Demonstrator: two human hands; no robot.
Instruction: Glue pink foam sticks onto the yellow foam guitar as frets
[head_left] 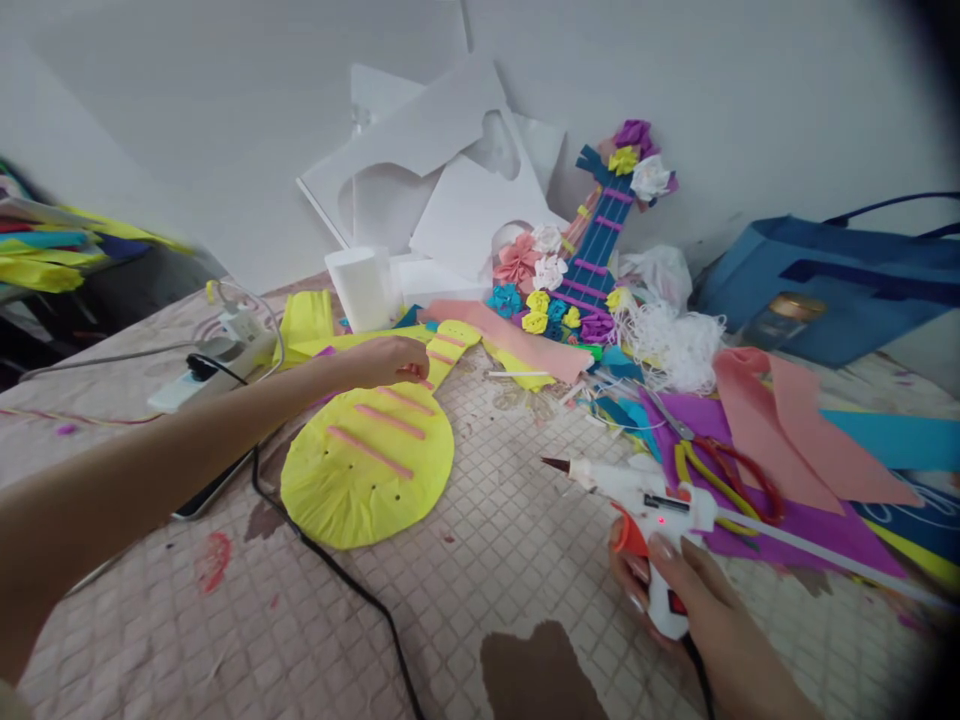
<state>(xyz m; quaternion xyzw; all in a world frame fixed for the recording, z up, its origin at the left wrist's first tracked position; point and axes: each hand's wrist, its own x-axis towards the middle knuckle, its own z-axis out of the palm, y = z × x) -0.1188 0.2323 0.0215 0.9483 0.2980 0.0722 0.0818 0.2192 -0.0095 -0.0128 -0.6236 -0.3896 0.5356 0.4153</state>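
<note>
In my right hand is a white hot glue gun with an orange trigger, a lit red light and a long glue stick out of its back. Its dark nozzle points left, above the tablecloth. My left hand reaches across to a flat guitar shape covered in yellow crepe paper. Its fingers are closed at the base of the neck, on a pink strip that they partly hide. Several more pink strips lie across the body and neck, and small dark dots mark the body.
A decorated blue guitar with paper flowers leans against the wall beside white foam board offcuts. Scissors, pliers and crepe paper lie right. A black cable crosses the table from a power strip. A blue bag stands behind.
</note>
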